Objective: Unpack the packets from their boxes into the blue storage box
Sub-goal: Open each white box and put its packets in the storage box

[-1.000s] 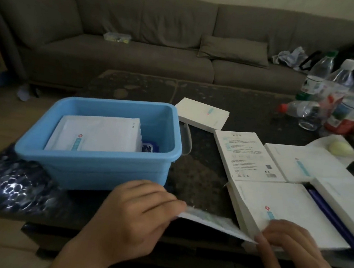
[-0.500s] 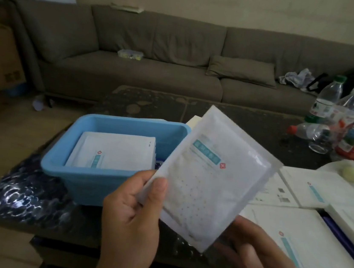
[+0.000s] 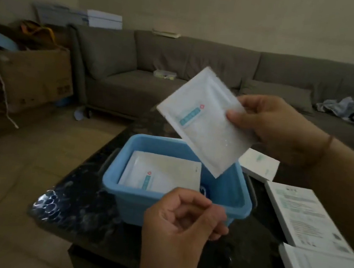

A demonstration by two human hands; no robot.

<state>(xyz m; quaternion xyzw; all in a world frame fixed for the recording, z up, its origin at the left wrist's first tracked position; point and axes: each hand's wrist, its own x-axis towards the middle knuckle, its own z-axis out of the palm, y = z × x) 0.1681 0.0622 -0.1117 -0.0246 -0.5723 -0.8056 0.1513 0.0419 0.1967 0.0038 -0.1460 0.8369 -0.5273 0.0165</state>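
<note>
Head view: right hand point(image 3: 283, 129) pinches a packet point(image 3: 204, 121) above the blue box point(image 3: 132, 197); left hand point(image 3: 182, 226) curled, empty.

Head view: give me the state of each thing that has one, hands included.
right hand: pinching the packet by its right edge
packet: held tilted in the air above the blue storage box
left hand: fingers curled, holding nothing
blue storage box: open on the table, white packets lying flat inside
boxes: flat on the table, right of the storage box
</note>
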